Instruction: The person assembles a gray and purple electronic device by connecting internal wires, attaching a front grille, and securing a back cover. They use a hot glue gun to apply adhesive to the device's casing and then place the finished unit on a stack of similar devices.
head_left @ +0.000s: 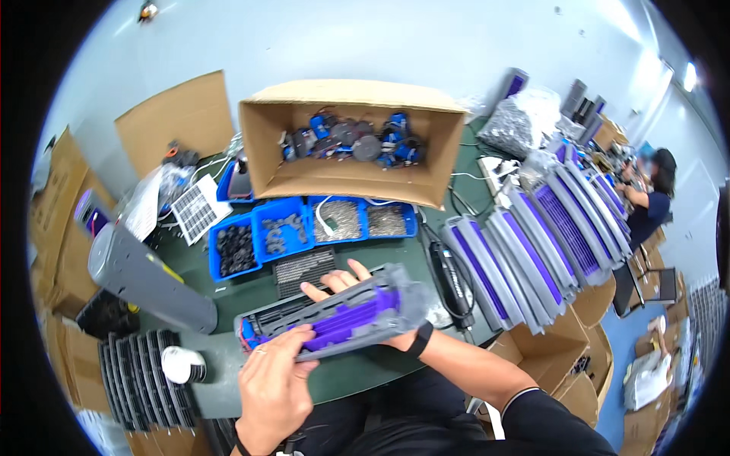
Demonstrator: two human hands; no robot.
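Note:
Over the near edge of the green table I hold a long grey plastic housing with a purple inner panel [353, 319], tilted up toward its right end. My left hand [274, 384] grips its left near edge, thumb and fingers closed on the rim. My right hand [342, 281] reaches under and behind the housing; its fingers show past the far side, and the palm is hidden. Below the housing sits a dark elongated part [277, 315] with small blue and red bits at its left end. Beyond my right fingers lies a black ribbed tray of small metal pieces [304, 270].
Blue bins [283, 228] of screws and black parts line the table before a cardboard box [350, 186] of motors. A corded black electric screwdriver [450, 281] lies right, beside stacked grey-purple housings [525, 251]. A grey column [152, 281] and black racks [144, 380] stand left. Another person [650, 190] works far right.

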